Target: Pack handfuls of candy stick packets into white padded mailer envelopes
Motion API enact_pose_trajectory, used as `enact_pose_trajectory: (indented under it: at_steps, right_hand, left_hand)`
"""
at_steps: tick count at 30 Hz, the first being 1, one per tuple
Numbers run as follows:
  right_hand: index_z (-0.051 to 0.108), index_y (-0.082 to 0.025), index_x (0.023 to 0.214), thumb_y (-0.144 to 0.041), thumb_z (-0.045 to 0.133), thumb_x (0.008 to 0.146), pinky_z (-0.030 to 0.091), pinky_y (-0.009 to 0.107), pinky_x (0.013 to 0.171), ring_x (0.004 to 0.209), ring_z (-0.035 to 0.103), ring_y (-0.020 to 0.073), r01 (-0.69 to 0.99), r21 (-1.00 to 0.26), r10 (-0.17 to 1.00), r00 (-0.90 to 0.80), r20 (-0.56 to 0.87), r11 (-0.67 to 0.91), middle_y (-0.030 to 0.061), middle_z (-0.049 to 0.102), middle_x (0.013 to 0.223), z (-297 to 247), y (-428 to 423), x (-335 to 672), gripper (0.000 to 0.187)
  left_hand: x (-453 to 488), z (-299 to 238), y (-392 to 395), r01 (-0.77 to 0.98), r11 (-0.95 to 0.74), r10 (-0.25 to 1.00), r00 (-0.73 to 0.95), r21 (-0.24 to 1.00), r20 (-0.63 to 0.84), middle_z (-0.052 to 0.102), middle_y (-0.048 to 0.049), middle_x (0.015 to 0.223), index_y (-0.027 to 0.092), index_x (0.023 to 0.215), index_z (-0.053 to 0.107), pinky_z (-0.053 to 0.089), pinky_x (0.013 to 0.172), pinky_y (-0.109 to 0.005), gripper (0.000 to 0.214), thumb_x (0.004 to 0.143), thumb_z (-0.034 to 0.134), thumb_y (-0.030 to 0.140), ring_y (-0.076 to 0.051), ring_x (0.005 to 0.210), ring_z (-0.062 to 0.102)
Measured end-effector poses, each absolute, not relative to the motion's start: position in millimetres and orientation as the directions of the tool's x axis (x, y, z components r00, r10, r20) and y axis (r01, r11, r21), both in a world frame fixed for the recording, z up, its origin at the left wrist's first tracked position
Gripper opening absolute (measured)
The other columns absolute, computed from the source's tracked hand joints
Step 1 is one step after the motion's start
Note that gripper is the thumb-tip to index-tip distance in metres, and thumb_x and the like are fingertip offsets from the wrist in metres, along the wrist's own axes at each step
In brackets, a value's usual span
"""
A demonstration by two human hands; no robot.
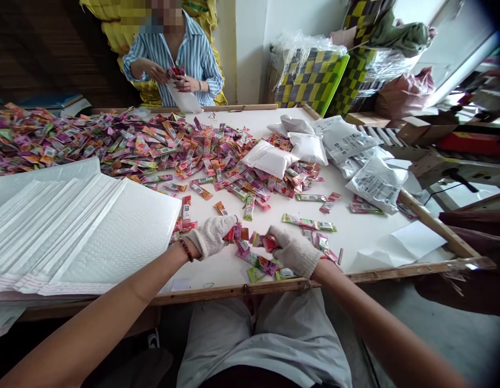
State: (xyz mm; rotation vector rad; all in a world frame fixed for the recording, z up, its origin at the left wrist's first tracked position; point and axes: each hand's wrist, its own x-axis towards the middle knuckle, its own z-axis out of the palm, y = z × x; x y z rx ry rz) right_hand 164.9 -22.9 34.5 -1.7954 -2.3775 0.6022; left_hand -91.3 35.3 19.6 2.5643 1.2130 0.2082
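Note:
White knitted gloves cover both of my hands above the table's near edge. My left hand (212,237) is closed around red stick sachets (235,233), whose ends poke out toward the right. Facing it, my right hand (295,251) grips another red sachet (269,242) whose end points left. A small gap separates the two hands. Just below them, green and purple sachets (260,263) lie loose on the white tabletop (217,274). A long green sachet (308,222) rests beyond my right hand.
A big heap of colourful sachets (112,140) spreads across the back left. Padded white envelopes (112,226) are stacked at left. Filled white pouches (269,158) and labelled parcels (375,183) lie to the right. Wooden edging (233,292) borders the table. Opposite, a person in a striped shirt (193,48) holds sachets and a pouch.

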Motion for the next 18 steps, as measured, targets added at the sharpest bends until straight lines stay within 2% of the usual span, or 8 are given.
enact_pose_trajectory:
  at_steps: [2, 5, 7, 9, 12, 14, 16, 18]
  right_hand:
    - [0.060, -0.022, 0.097, -0.029, 0.059, 0.073, 0.034, 0.026, 0.063, 0.080, 0.059, 0.0196, 0.915, -0.327, 0.935, -0.306, -0.181, 0.236, 0.0063, 0.067, 0.090, 30.1, -25.8, 148.4, 0.025]
    - [0.063, -0.023, 0.091, -0.036, 0.061, 0.071, 0.033, 0.027, 0.059, 0.074, 0.059, 0.0207, 0.940, -0.253, 0.892, -0.305, -0.333, 0.227, 0.0065, 0.068, 0.084, 23.5, -26.4, 132.8, 0.024]
    - [0.064, -0.022, 0.084, -0.034, 0.061, 0.072, 0.032, 0.027, 0.057, 0.071, 0.059, 0.0191, 0.924, -0.272, 0.866, -0.356, -0.350, 0.270, 0.0059, 0.068, 0.082, 23.5, -26.5, 132.5, 0.018]
    - [0.063, -0.021, 0.080, -0.030, 0.059, 0.074, 0.033, 0.026, 0.058, 0.069, 0.057, 0.0169, 0.895, -0.329, 0.876, -0.395, -0.276, 0.300, 0.0051, 0.067, 0.081, 27.2, -26.1, 139.6, 0.012]
    - [0.060, -0.020, 0.086, -0.019, 0.057, 0.074, 0.033, 0.022, 0.054, 0.061, 0.053, 0.0128, 0.869, -0.461, 0.924, -0.312, -0.222, 0.183, 0.0007, 0.063, 0.072, 33.1, -15.5, 156.1, 0.013]
    - [0.057, -0.020, 0.093, -0.014, 0.058, 0.071, 0.034, 0.020, 0.052, 0.058, 0.052, 0.0115, 0.837, -0.542, 0.963, -0.205, -0.173, 0.081, -0.0020, 0.060, 0.067, 32.8, 4.2, 162.6, 0.023]
    - [0.055, -0.019, 0.098, -0.019, 0.062, 0.071, 0.037, 0.020, 0.053, 0.061, 0.053, 0.0121, 0.791, -0.612, 0.991, -0.096, -0.097, 0.017, -0.0019, 0.060, 0.070, 28.1, 33.2, 159.7, 0.027]
    - [0.055, -0.018, 0.099, -0.030, 0.066, 0.072, 0.041, 0.022, 0.055, 0.065, 0.056, 0.0141, 0.768, -0.638, 0.996, -0.003, -0.087, -0.053, 0.0008, 0.063, 0.076, 21.1, 64.7, 147.3, 0.031]
  left_hand:
    - [-77.3, 15.0, 40.1, 0.704, -0.653, 0.717, 0.693, 0.278, -0.070, 0.066, -0.0123, 0.110, 0.018, 0.116, 0.060, 0.047, 0.091, -0.036, 0.042, 0.074, 0.059, 0.024, -0.027, 0.104, 0.061]
    - [-64.6, 12.3, 44.5, 0.674, -0.704, 0.669, 0.735, 0.225, -0.111, 0.067, -0.0112, 0.098, 0.018, 0.098, 0.067, 0.047, 0.084, -0.037, 0.029, 0.071, 0.055, 0.017, -0.026, 0.092, 0.062]
    - [-64.8, 14.5, 44.1, 0.654, -0.724, 0.658, 0.750, 0.219, -0.062, 0.066, -0.0104, 0.094, 0.018, 0.087, 0.066, 0.047, 0.080, -0.036, 0.020, 0.072, 0.053, 0.017, -0.025, 0.087, 0.061]
    - [-70.8, 19.5, 43.1, 0.654, -0.697, 0.690, 0.724, 0.295, 0.024, 0.066, -0.0088, 0.092, 0.018, 0.084, 0.065, 0.047, 0.078, -0.034, 0.015, 0.075, 0.053, 0.021, -0.023, 0.086, 0.061]
    - [-83.8, 30.3, 48.9, 0.710, -0.453, 0.872, 0.479, 0.539, 0.101, 0.067, -0.0048, 0.086, 0.018, 0.093, 0.062, 0.049, 0.075, -0.029, 0.018, 0.081, 0.052, 0.028, -0.019, 0.081, 0.061]
    - [-90.6, 37.7, 60.8, 0.766, -0.166, 0.981, 0.190, 0.621, 0.027, 0.068, -0.0036, 0.080, 0.018, 0.100, 0.060, 0.050, 0.072, -0.029, 0.025, 0.084, 0.053, 0.035, -0.018, 0.076, 0.063]
    - [-93.2, 42.6, 76.9, 0.812, 0.119, 0.993, -0.087, 0.572, -0.083, 0.070, -0.0055, 0.078, 0.017, 0.103, 0.060, 0.050, 0.070, -0.030, 0.033, 0.083, 0.055, 0.043, -0.021, 0.076, 0.065]
    - [-91.2, 43.2, 92.5, 0.846, 0.273, 0.962, -0.230, 0.458, -0.148, 0.072, -0.0096, 0.084, 0.017, 0.101, 0.062, 0.051, 0.072, -0.030, 0.039, 0.079, 0.060, 0.049, -0.023, 0.082, 0.067]
